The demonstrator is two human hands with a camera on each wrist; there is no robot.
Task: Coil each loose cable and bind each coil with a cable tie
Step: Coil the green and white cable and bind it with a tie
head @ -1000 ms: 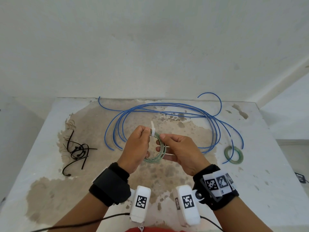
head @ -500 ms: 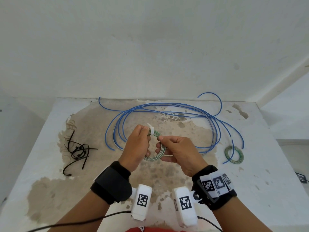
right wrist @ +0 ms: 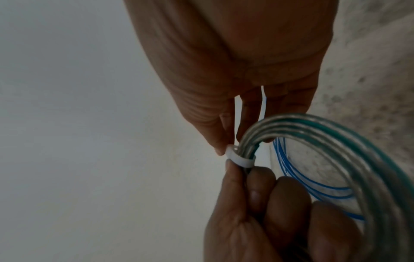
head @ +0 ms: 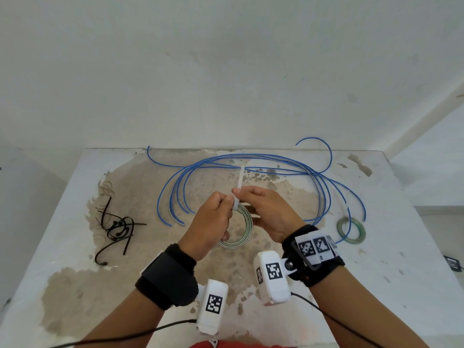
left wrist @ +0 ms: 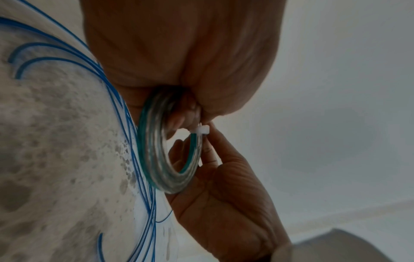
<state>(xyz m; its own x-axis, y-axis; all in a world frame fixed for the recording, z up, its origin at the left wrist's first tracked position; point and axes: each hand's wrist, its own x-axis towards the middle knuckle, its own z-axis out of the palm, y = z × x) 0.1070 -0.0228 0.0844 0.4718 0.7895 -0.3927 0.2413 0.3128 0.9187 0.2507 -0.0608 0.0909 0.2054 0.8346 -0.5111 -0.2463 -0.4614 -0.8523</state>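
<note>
Head view showed the small green-and-clear coiled cable (head: 237, 228) held up above the stained white tabletop (head: 401, 247), between the two hands, with its ring hanging toward the person. The left hand (head: 209, 222) was closed in a pinch on the coil just beside the white plastic cable tie (head: 239, 189), which was looped round the strands at the coil's far edge. The right hand (head: 270, 213) was closed on the tie's free tail, whose long axis ran up and away from the coil; any tightening pull would probably follow that line. The loose blue cable (head: 251, 163) lay spread on the table beyond, well apart, and nothing was seen blocking that pull. A second bound green coil (head: 351, 229) lay to the right, and black cable ties (head: 118, 228) lay to the left.
</note>
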